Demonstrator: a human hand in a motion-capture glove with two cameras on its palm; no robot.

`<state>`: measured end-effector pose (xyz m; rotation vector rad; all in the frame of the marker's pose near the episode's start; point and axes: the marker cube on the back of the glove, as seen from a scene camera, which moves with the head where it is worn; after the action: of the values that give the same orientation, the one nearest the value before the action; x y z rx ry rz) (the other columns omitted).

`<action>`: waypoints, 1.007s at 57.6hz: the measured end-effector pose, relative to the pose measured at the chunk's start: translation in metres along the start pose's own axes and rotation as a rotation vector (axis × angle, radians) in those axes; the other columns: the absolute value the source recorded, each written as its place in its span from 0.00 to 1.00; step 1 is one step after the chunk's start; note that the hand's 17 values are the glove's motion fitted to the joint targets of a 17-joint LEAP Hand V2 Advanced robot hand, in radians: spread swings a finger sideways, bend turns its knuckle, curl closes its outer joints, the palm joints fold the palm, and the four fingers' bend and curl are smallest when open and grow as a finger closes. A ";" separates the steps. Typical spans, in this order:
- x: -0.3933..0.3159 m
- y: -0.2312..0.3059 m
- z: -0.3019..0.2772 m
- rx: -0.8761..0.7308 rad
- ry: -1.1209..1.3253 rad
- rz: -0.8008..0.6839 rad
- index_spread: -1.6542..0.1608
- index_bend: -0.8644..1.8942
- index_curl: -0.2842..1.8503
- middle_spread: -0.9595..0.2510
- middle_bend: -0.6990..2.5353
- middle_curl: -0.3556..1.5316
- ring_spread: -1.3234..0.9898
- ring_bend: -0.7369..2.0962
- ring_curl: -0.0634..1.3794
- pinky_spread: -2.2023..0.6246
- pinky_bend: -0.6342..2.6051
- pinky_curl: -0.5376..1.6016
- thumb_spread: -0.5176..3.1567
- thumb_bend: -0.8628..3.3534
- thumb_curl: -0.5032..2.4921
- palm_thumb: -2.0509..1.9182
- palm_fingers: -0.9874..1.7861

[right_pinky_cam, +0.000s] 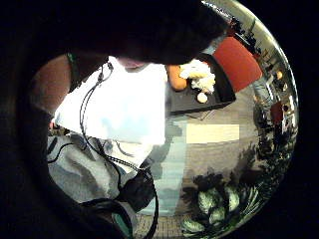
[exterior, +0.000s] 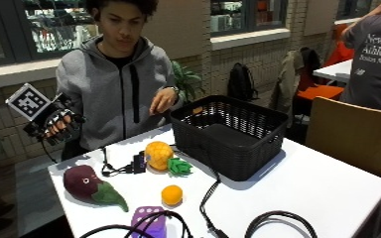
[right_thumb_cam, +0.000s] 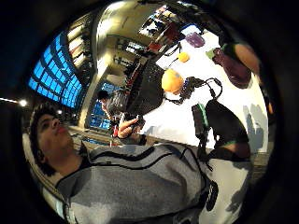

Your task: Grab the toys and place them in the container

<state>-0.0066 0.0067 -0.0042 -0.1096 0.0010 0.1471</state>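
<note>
outside view shows a person seated behind a white bench [exterior: 322, 183], the gloved right hand [exterior: 57, 125] raised beside the shoulder, well clear of everything, its fingers [exterior: 64, 130] loosely bent and holding nothing. the black basket [exterior: 230, 135] stands on the bench near the person, open-topped, its walls a woven lattice. i cannot tell from here whether anything lies in it.

four toys lie on the bench outside the basket: a pineapple [exterior: 160, 156], yellow with a green leafy end, on its side just beside the basket; a small orange ball [exterior: 171, 194] nearer the camera; a dark purple eggplant [exterior: 85, 185] with a green stem, plump and soft-looking; and a purple block [exterior: 148, 219] with pale dots at the bench's near edge, partly crossed by cables. the bare left hand [exterior: 164, 100] hovers above the basket's far corner.

the task looks barely begun. the step in hand seems to be the first reach. the pineapple is a sensible start: closest to the basket, with a rounded body easy to wrap. come down from above, close round its yellow middle rather than the floppy leaves, lift clear of the rim, then let go inside. the ball may roll if nudged, so close on it from both sides.
</note>
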 end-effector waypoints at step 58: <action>0.016 -0.109 0.022 -0.273 0.261 0.206 0.80 0.36 0.29 0.82 0.30 0.34 0.52 0.39 0.17 0.78 0.38 0.39 0.55 0.29 0.25 0.56 0.49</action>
<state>0.0254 -0.0959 0.0290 -0.4012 0.2542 0.3375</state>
